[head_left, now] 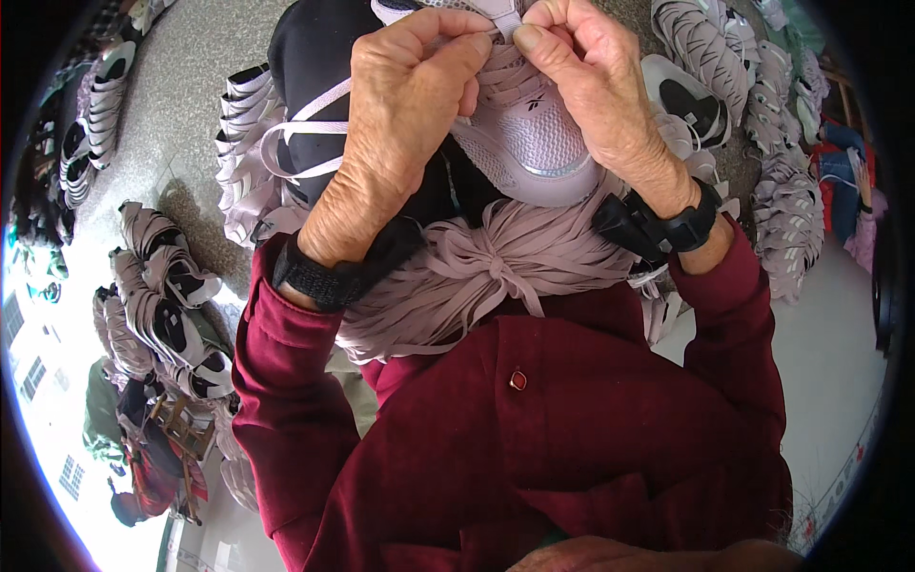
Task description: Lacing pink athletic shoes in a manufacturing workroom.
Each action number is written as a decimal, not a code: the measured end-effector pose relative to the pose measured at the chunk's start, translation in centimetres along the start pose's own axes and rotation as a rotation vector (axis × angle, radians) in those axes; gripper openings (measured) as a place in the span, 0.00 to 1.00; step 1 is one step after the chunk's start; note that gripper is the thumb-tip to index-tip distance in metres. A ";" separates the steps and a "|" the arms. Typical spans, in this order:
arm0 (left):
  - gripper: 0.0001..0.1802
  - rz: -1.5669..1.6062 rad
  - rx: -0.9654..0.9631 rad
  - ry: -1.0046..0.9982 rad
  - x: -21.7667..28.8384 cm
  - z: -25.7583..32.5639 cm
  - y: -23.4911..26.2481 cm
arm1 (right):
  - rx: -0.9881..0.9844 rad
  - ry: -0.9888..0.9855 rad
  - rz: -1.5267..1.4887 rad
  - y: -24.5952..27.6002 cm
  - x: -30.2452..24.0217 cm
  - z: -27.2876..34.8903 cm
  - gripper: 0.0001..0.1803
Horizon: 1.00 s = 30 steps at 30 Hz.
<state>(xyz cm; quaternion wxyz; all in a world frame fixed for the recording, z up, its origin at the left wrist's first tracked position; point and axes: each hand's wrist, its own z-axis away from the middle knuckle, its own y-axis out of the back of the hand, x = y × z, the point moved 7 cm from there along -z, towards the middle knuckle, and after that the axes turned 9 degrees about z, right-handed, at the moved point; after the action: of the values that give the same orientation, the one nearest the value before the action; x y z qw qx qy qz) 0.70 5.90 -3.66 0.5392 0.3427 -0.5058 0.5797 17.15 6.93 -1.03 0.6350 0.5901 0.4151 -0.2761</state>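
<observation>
Head view: the lilac shoe (529,138) bears a dark logo (537,101).

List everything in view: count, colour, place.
Held shoe: one, pale mauve, top centre
Loose lace: count unclear, mauve, left of held shoe
Lace bundle: one, mauve, below held shoe
Other shoes: many, mostly mauve, left and right
Dark fabric: count unclear, black, upper centre
Wooden frame: one, brown, lower left
Co-worker: one at least, blue and pink clothing, right edge
Floor: one, speckled grey, upper left
Garment: one, dark red, lower centre
Wristbands: two, black, mid-frame
Left hand: one, bare, at held shoe
Right hand: one, bare, at held shoe
</observation>
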 end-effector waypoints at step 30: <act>0.11 -0.009 0.029 0.019 1.3 0.6 -1.8 | 0.188 -0.069 -0.068 0.5 2.0 1.4 0.08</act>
<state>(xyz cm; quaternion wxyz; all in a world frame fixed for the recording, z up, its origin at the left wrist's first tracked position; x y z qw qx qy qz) 2.13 5.48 -1.86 0.5415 0.3472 -0.4906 0.5878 18.81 5.94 -2.51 0.5808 0.6228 0.3852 -0.3555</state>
